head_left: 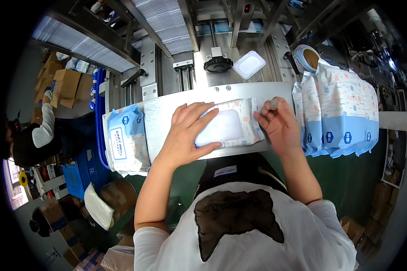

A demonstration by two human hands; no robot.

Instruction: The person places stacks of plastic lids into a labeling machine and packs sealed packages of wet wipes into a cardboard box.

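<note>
A soft pack of wet wipes [247, 128] lies flat on the metal ledge before me, a white plastic lid [221, 128] on its upper face. My left hand [188, 131] spans the pack's left part, fingers over the far side and thumb along the near side, holding it. By the right end of the pack is my right hand [281, 122], its fingers curled in. Something small and greyish shows at its fingertips, too small to name. At the ledge's left end lies another wipes pack [129, 140], blue and white. Several filled packs [348, 108] stand upright in a row on the right.
Behind the ledge [167, 106], a loose white lid [249, 64] lies on the metal machine bed beside a black knob [218, 64]. A tape roll [306, 58] sits behind the standing packs. Stacked white lids [163, 22] fill upright racks. Another person [43, 126] works among cartons at far left.
</note>
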